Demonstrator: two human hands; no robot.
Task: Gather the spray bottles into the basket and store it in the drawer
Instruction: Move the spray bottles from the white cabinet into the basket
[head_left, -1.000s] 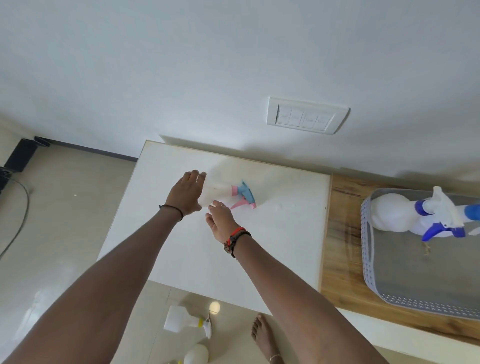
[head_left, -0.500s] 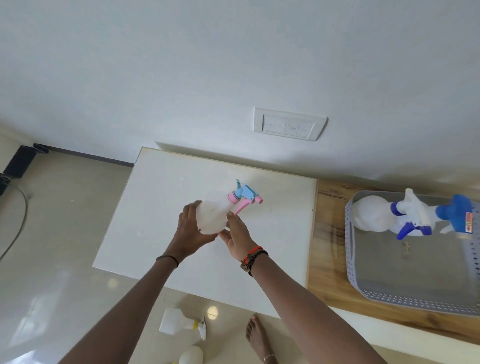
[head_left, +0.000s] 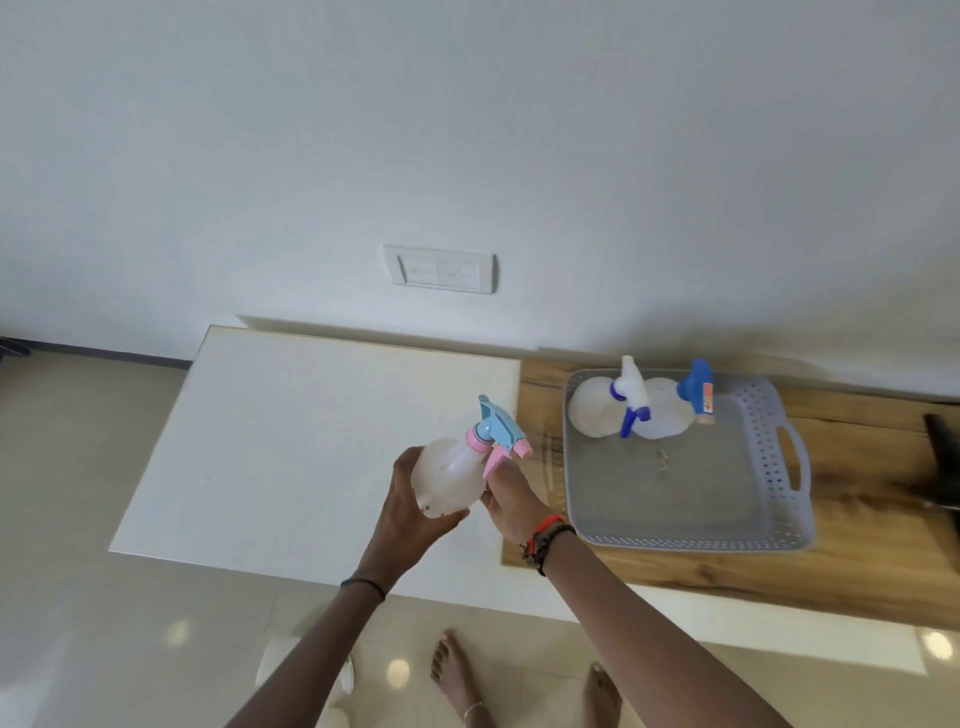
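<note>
A clear spray bottle (head_left: 451, 475) with a pink-and-blue trigger head is held above the right part of the white table (head_left: 291, 441). My left hand (head_left: 410, 512) wraps its body from the left, and my right hand (head_left: 511, 499) grips it from the right, below the trigger. To the right, a grey perforated basket (head_left: 779, 467) sits on the wooden counter (head_left: 857, 566). Two white spray bottles with blue heads lie at the basket's far end, one on the left (head_left: 595, 413) and one on the right (head_left: 667, 413).
A white wall with a switch plate (head_left: 440, 269) rises behind the table. Another white bottle (head_left: 275, 667) lies on the tiled floor beside my left arm, partly hidden. My bare feet (head_left: 457, 675) stand on the floor near the table's front edge. A dark object (head_left: 943, 467) sits at the counter's right end.
Both hands closed on the pink-and-blue bottle, lifted it off the white table and carried it to the right, toward the basket. The view has shifted right as well.
</note>
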